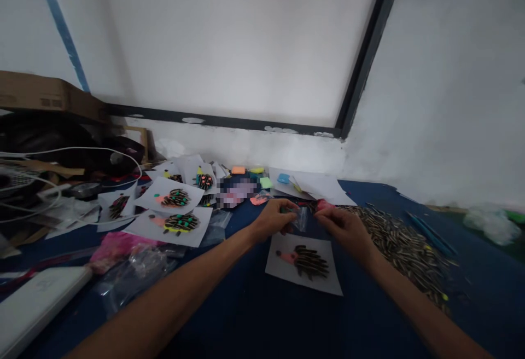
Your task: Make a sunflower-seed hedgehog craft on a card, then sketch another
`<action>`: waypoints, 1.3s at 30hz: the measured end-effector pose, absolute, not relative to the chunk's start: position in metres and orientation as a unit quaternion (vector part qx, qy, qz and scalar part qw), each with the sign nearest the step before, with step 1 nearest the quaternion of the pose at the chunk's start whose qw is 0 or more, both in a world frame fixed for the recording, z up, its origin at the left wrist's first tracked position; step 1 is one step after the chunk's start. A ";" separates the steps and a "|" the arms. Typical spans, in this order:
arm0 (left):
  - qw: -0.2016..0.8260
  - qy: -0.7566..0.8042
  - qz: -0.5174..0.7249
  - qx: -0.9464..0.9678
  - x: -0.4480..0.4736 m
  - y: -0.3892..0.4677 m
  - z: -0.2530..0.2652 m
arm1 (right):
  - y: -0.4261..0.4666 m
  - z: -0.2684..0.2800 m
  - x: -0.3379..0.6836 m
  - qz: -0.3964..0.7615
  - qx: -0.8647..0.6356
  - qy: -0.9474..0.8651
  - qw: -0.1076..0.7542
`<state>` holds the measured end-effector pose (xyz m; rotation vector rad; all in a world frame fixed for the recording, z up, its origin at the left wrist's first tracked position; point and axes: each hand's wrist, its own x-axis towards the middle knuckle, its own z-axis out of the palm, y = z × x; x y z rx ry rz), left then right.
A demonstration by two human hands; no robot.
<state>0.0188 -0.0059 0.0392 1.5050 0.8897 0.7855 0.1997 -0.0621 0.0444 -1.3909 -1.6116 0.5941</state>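
My left hand (pixel 274 219) is closed in a pinch on a small clear plastic bag (pixel 302 219), just above the table. Facing it, my right hand (pixel 346 229) has its fingers pinched together at a pink soft lump (pixel 324 206), which looks like modelling clay. Below and between the hands lies a white paper card (pixel 283 277) bearing a hedgehog (pixel 309 261) with a pink face and dark striped spines. Beside my right forearm spreads a large heap of short dark striped pieces (pixel 396 241).
Several cards with hedgehogs (pixel 168 225) overlap at the left, near a pink bag (pixel 123 247) and crumpled clear plastic (pixel 143 266). A white device (pixel 39 304) sits front left. Coloured clay packs (pixel 238 170) and white paper (pixel 324 184) lie along the wall. Blue pens (pixel 430 232) rest at right.
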 end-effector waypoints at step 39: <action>0.601 0.349 0.370 0.616 0.028 0.002 0.010 | -0.070 0.039 0.206 0.245 -0.563 -0.705 0.354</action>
